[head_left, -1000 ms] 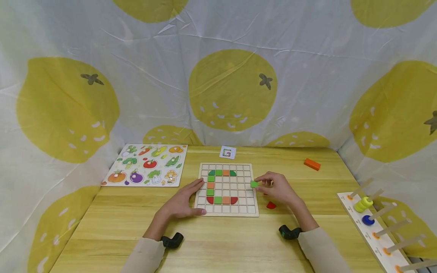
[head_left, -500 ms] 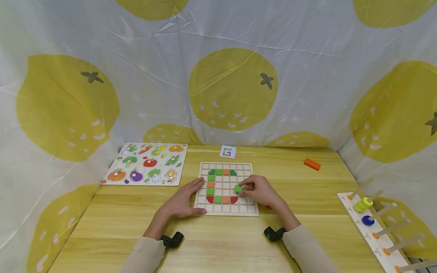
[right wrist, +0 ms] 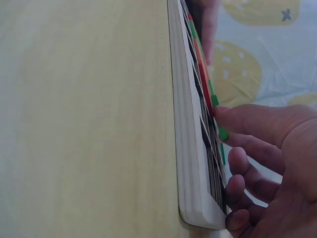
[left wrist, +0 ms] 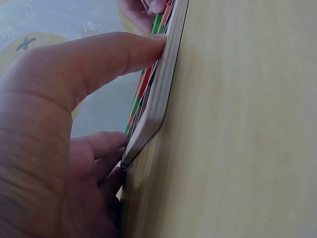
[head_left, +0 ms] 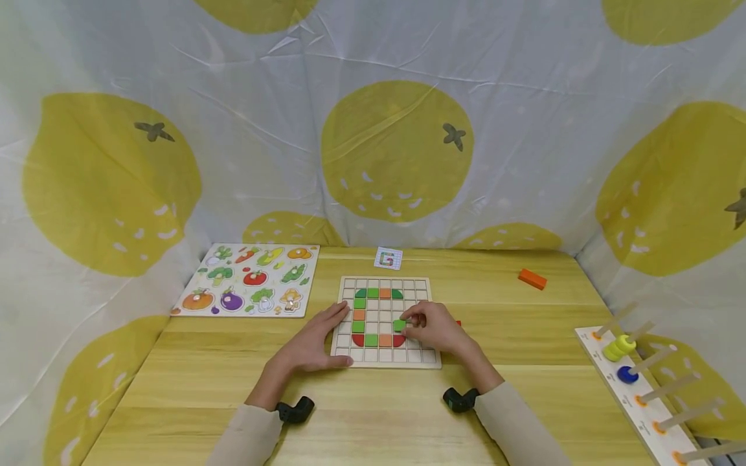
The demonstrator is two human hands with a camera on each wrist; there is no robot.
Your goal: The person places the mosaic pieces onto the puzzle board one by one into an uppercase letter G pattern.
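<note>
A wooden grid board lies on the table with green, orange and red tiles in a C-like outline. My right hand is over its right half, thumb and forefinger pinching a green square tile. That tile sits just above the red corner tile; the right wrist view shows the green tile at the fingertips, close to the board's surface. My left hand rests at the board's left side, with its thumb on the near edge and the other fingers on the left edge.
Behind the board lies a small pattern card. A vegetable puzzle board is at the back left, an orange block at the back right. A peg stand with rings stands at right. A red piece shows partly beside my right hand.
My right hand has carried the green square tile leftward from the board's right edge to a cell above the red corner tile. The left hand has stayed put.
</note>
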